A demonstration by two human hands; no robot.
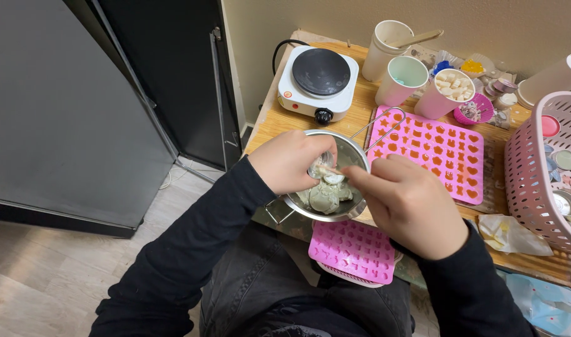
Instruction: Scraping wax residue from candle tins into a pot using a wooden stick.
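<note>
My left hand [290, 161] grips a small clear cup [319, 165], tilted over a small steel pot [346, 153] at the table's near edge. My right hand [410, 203] pinches a thin wooden stick [329, 170] whose tip reaches into the cup's mouth. Pale greenish lumps [324, 196] lie in the bottom of the pot. The pot's wire handle [385, 120] points away over a pink mould tray [432, 153] whose shaped cavities hold orange filling.
A white hotplate [318, 81] stands at the back left of the wooden table [266, 122]. Several cups [401, 80] stand behind the tray, one with white chunks. A pink basket [551, 171] of small tins is at right. Another pink mould [354, 249] lies on my lap.
</note>
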